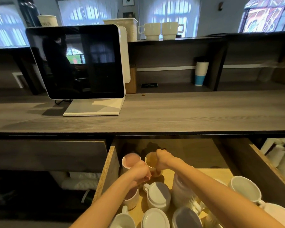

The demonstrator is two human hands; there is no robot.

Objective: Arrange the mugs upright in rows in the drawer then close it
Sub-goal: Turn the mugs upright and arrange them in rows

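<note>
Right hand [161, 159] seemingly atop mug [150, 162]

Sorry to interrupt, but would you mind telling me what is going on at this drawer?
A person is sorting mugs in the open drawer. The right hand grips a tan mug by its rim at the back, beside a pink mug. The left hand is closed near them. Several white mugs nearer the front lie upside down.

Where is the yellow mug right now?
The yellow mug is at the back of the open drawer, held by the right hand, right beside the pink mug on its left.
</note>
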